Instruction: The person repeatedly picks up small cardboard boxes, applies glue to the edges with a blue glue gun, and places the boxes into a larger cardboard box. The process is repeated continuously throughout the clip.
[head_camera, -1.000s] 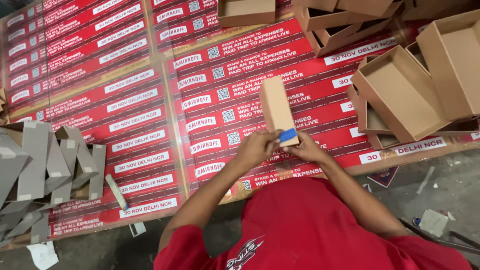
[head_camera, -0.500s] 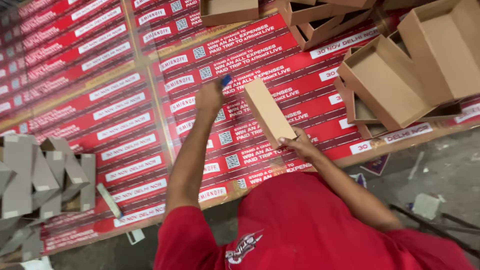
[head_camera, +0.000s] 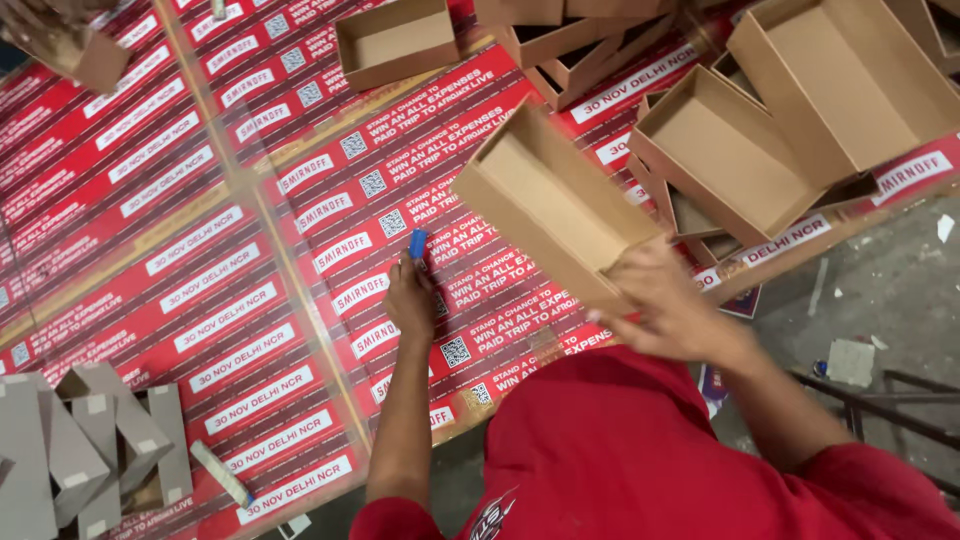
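Brown cardboard tray (head_camera: 555, 205): light, stiff, easily crushed; gripped at near end by right hand (head_camera: 665, 315); left hand (head_camera: 410, 300) closed around blue tool (head_camera: 417, 243).

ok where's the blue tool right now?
In the head view, the small blue tool is in the left hand, pressed on the red printed sheets near centre, just left of the open brown box held by the right hand.

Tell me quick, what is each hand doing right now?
Left hand: closed around a small blue tool, down on the red printed sheets.
Right hand: closed on the edge of an open brown cardboard box, holding it up.
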